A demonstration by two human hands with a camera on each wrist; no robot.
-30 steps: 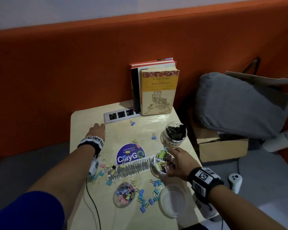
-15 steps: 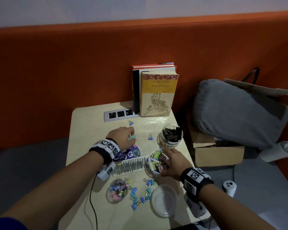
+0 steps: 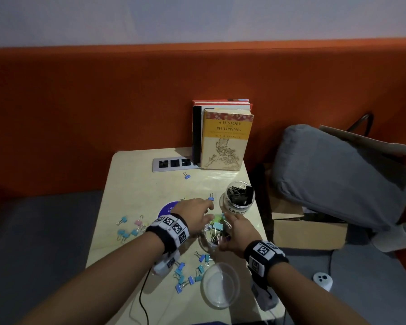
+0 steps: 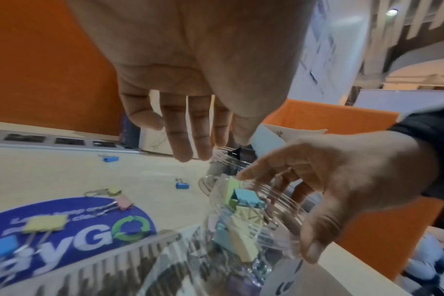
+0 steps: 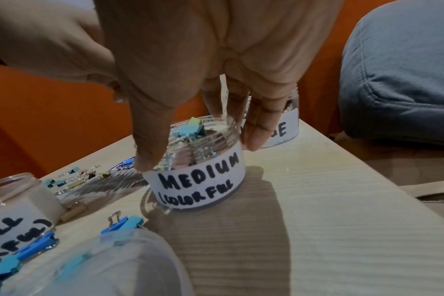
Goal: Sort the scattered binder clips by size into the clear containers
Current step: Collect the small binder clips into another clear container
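Note:
A clear jar labelled MEDIUM (image 5: pixel 198 180) stands at the table's right side, heaped with pastel binder clips. My right hand (image 3: pixel 231 228) grips its rim, thumb on one side and fingers on the other. My left hand (image 4: pixel 188 144) hovers just over the jar's mouth with straight fingers and holds nothing. A light blue clip (image 4: pixel 248 197) lies on top of the heap. Behind it the LARGE jar (image 3: pixel 238 200) holds black clips. The small-clip jar (image 5: pixel 13 206) stands at the near left, hidden under my left wrist in the head view.
Small blue clips (image 3: pixel 188 273) lie near the front edge beside a clear round lid (image 3: pixel 220 287). Pastel medium clips (image 3: pixel 127 231) lie at the left. Two small blue clips (image 3: pixel 186 176) sit farther back. Books (image 3: pixel 225 139) and a socket strip (image 3: pixel 171 164) stand at the rear.
My left hand came from the table's far left carrying a light blue clip, reached the medium jar and let it go there. My right hand stayed on the jar.

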